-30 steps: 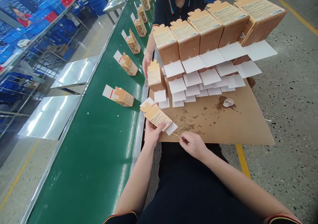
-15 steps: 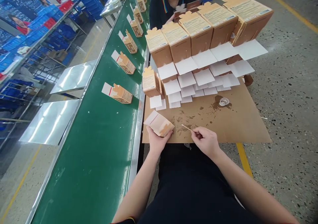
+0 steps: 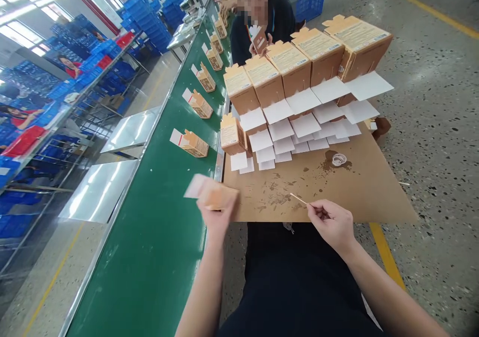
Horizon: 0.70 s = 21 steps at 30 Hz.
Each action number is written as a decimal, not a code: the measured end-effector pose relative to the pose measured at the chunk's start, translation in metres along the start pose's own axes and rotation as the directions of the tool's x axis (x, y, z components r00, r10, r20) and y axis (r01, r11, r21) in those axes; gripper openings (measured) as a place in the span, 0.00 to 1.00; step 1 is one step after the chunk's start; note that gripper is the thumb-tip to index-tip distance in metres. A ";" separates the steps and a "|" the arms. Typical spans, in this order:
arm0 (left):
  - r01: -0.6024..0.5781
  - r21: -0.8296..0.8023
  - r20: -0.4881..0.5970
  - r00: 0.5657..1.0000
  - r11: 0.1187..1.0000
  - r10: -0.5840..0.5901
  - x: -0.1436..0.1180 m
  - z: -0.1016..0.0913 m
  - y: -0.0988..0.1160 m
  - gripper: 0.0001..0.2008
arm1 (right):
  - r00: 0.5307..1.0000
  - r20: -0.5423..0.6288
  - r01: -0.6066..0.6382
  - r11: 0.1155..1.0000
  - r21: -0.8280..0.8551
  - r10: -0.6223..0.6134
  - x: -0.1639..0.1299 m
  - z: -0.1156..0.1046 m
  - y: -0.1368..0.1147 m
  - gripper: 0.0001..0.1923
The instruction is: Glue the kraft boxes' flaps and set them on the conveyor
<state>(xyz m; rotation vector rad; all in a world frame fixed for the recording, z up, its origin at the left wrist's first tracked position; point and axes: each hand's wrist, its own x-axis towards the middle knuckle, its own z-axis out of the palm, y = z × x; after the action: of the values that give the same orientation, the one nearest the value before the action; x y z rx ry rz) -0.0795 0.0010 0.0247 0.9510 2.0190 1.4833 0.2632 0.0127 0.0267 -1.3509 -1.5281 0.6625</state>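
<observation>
Left hand (image 3: 217,216) grips a blurred carton (image 3: 213,193) over the desk's (image 3: 374,197) near-left corner; right hand (image 3: 333,222) pinches a thin stick (image 3: 298,199). Glue could smear; the carton may slip.

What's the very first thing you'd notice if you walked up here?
Probably the rows of tan cartons stacked with white flaps hanging open, at the far side of the stained cardboard sheet. Next, the long green conveyor belt on the left, carrying single cartons away in a line. Up close, the left hand holds a blurred carton at the belt's edge, and the right hand pinches a thin stick.
</observation>
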 end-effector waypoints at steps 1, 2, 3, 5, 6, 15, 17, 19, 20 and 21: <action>-0.009 -0.027 -0.105 0.994 1.000 0.006 0.017 -0.015 0.001 0.46 | 1.000 -0.011 0.002 1.000 -0.001 -0.002 0.003 -0.002 0.001 0.14; -0.023 -0.047 -0.206 0.979 0.999 0.013 0.034 -0.030 0.002 0.47 | 1.000 -0.021 0.007 1.000 0.002 -0.007 0.006 -0.004 0.002 0.14; -0.032 -0.059 -0.287 0.958 0.998 0.014 0.052 -0.043 0.003 0.48 | 1.000 -0.028 0.013 1.000 0.007 -0.013 0.010 -0.006 0.003 0.14; 0.002 -0.063 -0.341 0.940 0.998 -0.024 0.082 -0.064 0.004 0.48 | 0.999 -0.030 0.037 0.999 0.013 -0.036 0.018 -0.007 0.004 0.14; 0.043 -0.051 -0.339 0.939 0.998 -0.058 0.093 -0.071 0.003 0.47 | 0.998 -0.029 0.051 0.999 0.013 -0.051 0.022 -0.007 0.005 0.14; -0.048 0.082 -0.456 0.886 0.995 0.080 0.040 -0.058 -0.024 0.31 | 0.978 -0.209 -0.011 0.994 -0.110 -0.012 0.028 -0.050 0.025 0.14; -0.132 0.033 -0.319 0.938 0.991 0.136 0.041 -0.037 -0.010 0.23 | 0.965 -0.261 -0.052 0.988 -0.145 0.013 0.031 -0.064 0.033 0.15; -0.146 -0.054 -0.163 0.977 0.988 0.135 0.062 -0.008 0.017 0.21 | 0.956 -0.292 -0.069 0.976 -0.205 0.006 0.040 -0.074 0.038 0.16; -0.132 -0.090 -0.106 0.987 0.987 0.123 0.080 0.008 0.034 0.22 | 0.955 -0.296 -0.076 0.967 -0.244 0.000 0.046 -0.077 0.040 0.17; -0.108 -0.104 -0.053 0.993 0.989 0.103 0.099 0.025 0.051 0.23 | 0.956 -0.292 -0.083 0.956 -0.280 -0.002 0.053 -0.079 0.041 0.17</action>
<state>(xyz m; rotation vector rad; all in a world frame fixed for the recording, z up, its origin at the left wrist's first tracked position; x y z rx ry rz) -0.1133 0.1008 0.0685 1.0007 1.9271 1.6671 0.3556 0.0582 0.0386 -1.6246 -1.3960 0.2518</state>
